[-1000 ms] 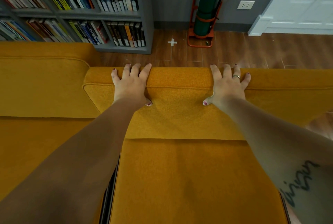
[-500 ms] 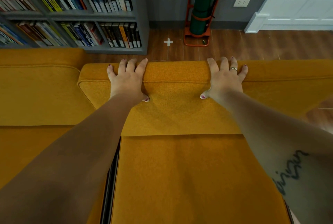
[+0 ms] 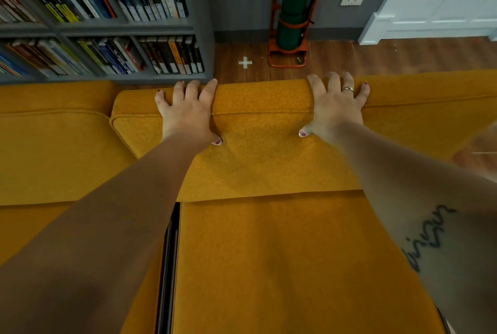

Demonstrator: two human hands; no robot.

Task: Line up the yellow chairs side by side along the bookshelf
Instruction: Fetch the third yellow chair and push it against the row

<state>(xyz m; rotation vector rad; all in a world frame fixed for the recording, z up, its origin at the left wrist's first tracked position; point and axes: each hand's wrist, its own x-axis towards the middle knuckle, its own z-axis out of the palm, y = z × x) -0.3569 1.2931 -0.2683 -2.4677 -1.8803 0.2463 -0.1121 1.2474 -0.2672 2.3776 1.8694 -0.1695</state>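
My left grip [image 3: 188, 110] and right grip [image 3: 336, 105] both clamp the backrest top of the yellow chair [image 3: 263, 129], fingers hooked over its far edge and thumbs pressed on the near face. Its long axis runs from 9 to 3 o'clock. The bookshelf [image 3: 199, 27] stands at 11 o'clock behind the neighbouring chair [image 3: 53, 145] at 9 o'clock, only a narrow dark gap [image 3: 169, 253] parting the seats. I judge any remaining push goes toward 12, steered by the left grip, which is nearer the shelf.
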